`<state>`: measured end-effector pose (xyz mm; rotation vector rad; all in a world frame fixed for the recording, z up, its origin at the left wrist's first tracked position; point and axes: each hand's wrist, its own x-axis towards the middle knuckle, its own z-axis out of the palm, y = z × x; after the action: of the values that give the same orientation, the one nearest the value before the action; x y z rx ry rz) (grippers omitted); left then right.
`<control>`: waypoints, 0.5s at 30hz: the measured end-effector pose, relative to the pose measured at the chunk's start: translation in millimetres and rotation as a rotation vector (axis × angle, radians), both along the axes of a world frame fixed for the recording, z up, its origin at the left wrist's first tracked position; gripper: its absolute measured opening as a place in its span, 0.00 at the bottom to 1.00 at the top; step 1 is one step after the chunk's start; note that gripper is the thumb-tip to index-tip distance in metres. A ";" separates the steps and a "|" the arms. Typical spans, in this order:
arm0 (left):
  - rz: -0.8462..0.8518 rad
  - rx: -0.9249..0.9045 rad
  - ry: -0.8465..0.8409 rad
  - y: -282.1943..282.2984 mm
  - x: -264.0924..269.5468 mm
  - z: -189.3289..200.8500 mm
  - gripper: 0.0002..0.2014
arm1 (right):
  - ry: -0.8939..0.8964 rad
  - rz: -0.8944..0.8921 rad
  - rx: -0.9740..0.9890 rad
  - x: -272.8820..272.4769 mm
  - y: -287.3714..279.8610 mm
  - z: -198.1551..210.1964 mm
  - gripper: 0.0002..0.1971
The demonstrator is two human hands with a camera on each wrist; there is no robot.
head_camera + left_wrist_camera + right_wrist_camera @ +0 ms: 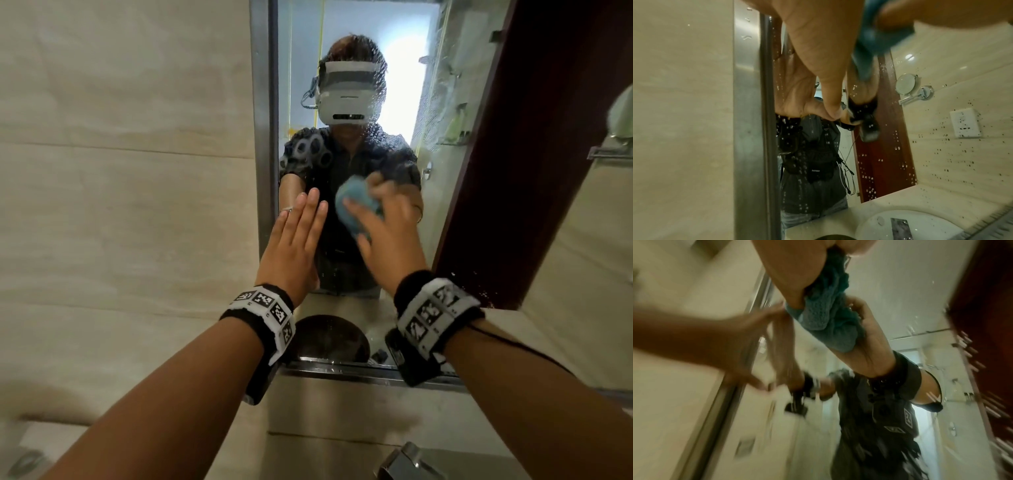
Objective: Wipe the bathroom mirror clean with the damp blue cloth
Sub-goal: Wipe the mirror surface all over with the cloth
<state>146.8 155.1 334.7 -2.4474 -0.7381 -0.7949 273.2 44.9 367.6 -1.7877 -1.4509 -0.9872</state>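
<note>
- Two hands are raised against the mirror, a tall pane in a metal frame set into a beige tiled wall.
- Left hand: fingers straight and together, palm flat on the glass near the pane's left edge. The left wrist view shows the palm meeting its own reflection. It holds nothing.
- Right hand: fingers curled over the bunched blue cloth, pressing it to the glass just beside the left hand, at about mid-height of the pane. The hand is motion-blurred.
- Cloth location: between the right palm and the mirror surface. The right wrist view shows its knitted texture crumpled under the fingers and doubled by its reflection.
- Mirror surface: water droplets are scattered over the lower part of the glass.
- Both wrists carry black bands with printed marker tags.
- Reflected in the glass: a dark red door frame, a round wall-mounted mirror and a white basin.
- Below the mirror, a chrome tap shows at the bottom edge of the head view.
</note>
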 end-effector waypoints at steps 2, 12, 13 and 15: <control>-0.002 0.018 0.006 2.9 -1.3 -0.5 0.63 | -0.130 0.074 -0.226 2.5 -5.2 -45.6 0.20; 0.033 0.065 0.010 4.4 -2.6 -1.4 0.67 | 0.008 -0.005 0.022 5.5 1.3 10.5 0.24; 0.038 0.067 0.015 4.7 -2.6 -1.8 0.67 | 0.007 -0.007 -0.062 4.6 1.4 -7.7 0.24; 0.030 0.051 0.025 5.0 -2.4 -2.8 0.66 | -0.066 0.037 -0.265 5.1 -5.2 -48.6 0.22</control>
<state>144.4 160.0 331.9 -2.3906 -0.7345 -0.7618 278.3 39.7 319.0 -1.9200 -1.7160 -0.8753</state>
